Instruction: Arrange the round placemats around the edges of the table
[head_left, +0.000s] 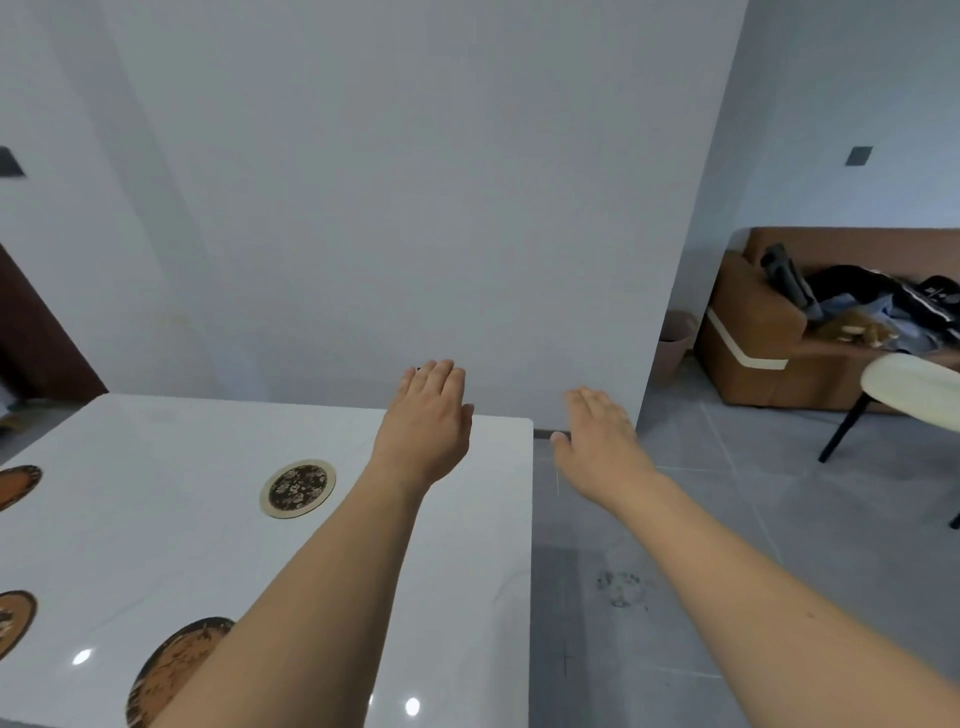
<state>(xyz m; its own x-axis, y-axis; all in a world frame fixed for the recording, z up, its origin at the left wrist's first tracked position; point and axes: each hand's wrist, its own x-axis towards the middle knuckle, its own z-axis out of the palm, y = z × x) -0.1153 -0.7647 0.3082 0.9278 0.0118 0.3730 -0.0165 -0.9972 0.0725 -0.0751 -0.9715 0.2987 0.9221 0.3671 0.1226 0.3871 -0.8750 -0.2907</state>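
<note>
A white table (156, 545) fills the lower left. A round dark floral placemat with a cream rim (297, 488) lies near its far right part. An orange placemat (174, 670) sits at the near edge, partly hidden by my left forearm. Two more orange placemats are cut off by the left border, one at the far left (18, 486) and one nearer (13, 621). My left hand (428, 421) hovers flat over the table's far right corner, empty, fingers extended. My right hand (597, 434) is stretched out past the table's right edge, above the floor, also empty.
A pale wall stands just behind the table. Grey tiled floor (701, 545) runs to the right. A brown sofa (758, 343) piled with clothes, a pink bin (675, 338) and a cream chair with black legs (909, 395) are at the right.
</note>
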